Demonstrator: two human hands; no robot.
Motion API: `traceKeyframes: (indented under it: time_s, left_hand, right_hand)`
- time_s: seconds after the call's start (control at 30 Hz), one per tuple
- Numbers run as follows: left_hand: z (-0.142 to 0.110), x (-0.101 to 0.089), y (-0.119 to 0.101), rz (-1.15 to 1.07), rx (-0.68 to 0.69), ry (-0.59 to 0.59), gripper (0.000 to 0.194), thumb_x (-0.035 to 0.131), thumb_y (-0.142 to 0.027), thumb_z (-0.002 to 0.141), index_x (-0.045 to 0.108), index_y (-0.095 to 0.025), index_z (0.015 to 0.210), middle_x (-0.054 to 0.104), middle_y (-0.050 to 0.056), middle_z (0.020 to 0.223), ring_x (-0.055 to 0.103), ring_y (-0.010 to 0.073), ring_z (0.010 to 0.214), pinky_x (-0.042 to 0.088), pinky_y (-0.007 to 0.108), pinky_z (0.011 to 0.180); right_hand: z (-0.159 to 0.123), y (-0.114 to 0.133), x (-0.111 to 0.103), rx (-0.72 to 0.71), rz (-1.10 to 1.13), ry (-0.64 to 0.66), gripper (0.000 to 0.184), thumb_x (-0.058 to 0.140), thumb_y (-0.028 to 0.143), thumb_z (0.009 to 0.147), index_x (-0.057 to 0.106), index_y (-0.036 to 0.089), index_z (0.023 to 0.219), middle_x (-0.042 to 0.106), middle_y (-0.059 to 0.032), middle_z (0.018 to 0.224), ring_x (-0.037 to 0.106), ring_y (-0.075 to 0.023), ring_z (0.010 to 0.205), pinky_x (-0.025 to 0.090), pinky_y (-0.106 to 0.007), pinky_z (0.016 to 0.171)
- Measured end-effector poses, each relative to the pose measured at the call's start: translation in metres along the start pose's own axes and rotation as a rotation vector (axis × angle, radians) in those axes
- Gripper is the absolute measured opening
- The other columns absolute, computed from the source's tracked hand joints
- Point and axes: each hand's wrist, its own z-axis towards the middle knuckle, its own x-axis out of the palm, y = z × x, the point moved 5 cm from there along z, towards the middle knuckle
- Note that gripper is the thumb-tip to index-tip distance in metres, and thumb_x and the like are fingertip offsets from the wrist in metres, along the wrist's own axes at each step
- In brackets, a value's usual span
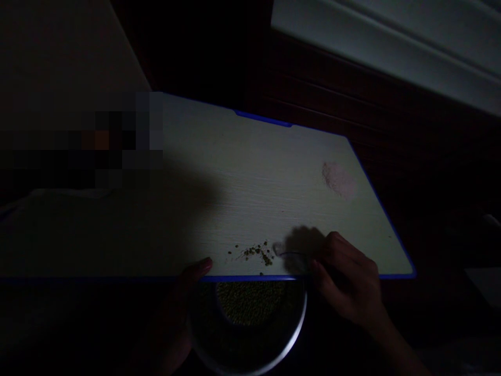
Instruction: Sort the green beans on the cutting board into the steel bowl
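Observation:
In the dim head view, my right hand (346, 279) is closed on a thin-handled spoon (277, 249). Its tip touches or hovers just beside a small scatter of green beans (256, 251) on the pale tabletop near the front edge. Below that edge, a round metal bowl (294, 337) holds many more of these beans. My left hand (183, 313) grips the bowl's left side, its thumb reaching up over the table edge; the other fingers are lost in the dark.
The pale tabletop (250, 172) has a blue rim. A small heap of pinkish powder (338, 180) lies toward its right end. A pixelated patch covers the left side. A pale ledge (383, 47) crosses the upper right. Deep shadow hides much of the surroundings.

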Motion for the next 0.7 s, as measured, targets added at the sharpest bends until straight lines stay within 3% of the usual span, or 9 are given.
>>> traceKeyframes:
  time_s: [0.13,0.3,0.5,0.6,0.7]
  left_hand:
    - [0.0018,-0.0013,-0.0030,-0.023,0.005,0.041,0.037,0.062,-0.046,0.080,0.066,-0.032,0.115,0.076,0.002,0.130,0.065,0.0311,0.127,0.049,0.046,0.111]
    - [0.0041,-0.0028,0.0003,0.034,-0.003,0.025,0.042,0.064,-0.047,0.079,0.068,-0.031,0.118,0.073,0.004,0.134,0.057,0.0354,0.136,0.033,0.053,0.122]
    - [0.0079,-0.0069,0.0049,0.108,0.014,0.028,0.041,0.063,-0.046,0.078,0.069,-0.030,0.116,0.071,0.003,0.138,0.048,0.0351,0.144,0.027,0.053,0.125]
    - [0.0080,-0.0056,0.0046,0.113,0.063,0.099,0.052,0.063,-0.050,0.079,0.064,-0.029,0.126,0.062,0.004,0.149,0.050,0.0324,0.143,0.034,0.049,0.122]
    - [0.0070,-0.0036,0.0045,0.050,-0.003,0.091,0.056,0.061,-0.053,0.079,0.063,-0.024,0.127,0.067,0.009,0.144,0.056,0.0345,0.137,0.041,0.050,0.117]
  right_hand:
    - [0.0018,0.0008,0.0003,0.000,0.025,0.009,0.012,0.059,0.006,0.090,0.060,0.018,0.091,0.056,-0.0012,0.076,0.049,-0.0153,0.072,0.040,-0.033,0.064]
    - [0.0055,0.0040,0.0034,-0.041,0.035,0.061,0.012,0.059,0.006,0.090,0.062,0.017,0.092,0.056,-0.0015,0.077,0.049,-0.0155,0.073,0.040,-0.033,0.065]
    - [0.0027,0.0040,0.0041,-0.066,0.075,0.077,0.011,0.059,0.008,0.090,0.063,0.016,0.094,0.057,-0.0022,0.078,0.050,-0.0158,0.073,0.041,-0.034,0.065]
    - [0.0023,0.0054,0.0044,-0.083,0.097,0.087,0.011,0.060,0.008,0.089,0.064,0.016,0.094,0.058,-0.0024,0.077,0.050,-0.0158,0.073,0.040,-0.034,0.065]
    - [0.0030,0.0068,0.0043,-0.089,0.101,0.096,0.011,0.060,0.007,0.089,0.064,0.016,0.094,0.059,-0.0028,0.077,0.050,-0.0161,0.072,0.040,-0.035,0.065]
